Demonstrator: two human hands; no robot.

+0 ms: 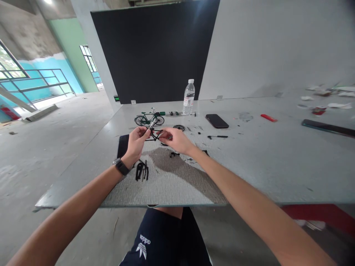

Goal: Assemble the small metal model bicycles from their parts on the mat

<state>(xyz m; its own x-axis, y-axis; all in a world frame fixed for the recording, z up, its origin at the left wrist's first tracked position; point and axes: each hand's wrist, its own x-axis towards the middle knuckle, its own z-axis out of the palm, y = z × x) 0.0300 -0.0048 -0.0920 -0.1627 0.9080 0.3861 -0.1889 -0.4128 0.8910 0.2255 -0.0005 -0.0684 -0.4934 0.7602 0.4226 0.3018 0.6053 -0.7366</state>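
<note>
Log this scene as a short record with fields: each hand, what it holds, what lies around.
left hand: pinches one end of the small black frame, held above the mat
right hand: grips the frame's other end
mat: grey, loose black parts on it
behind hands: green model bicycle, loose wheel, upright water bottle
further right: dark phone, red lighter
</note>
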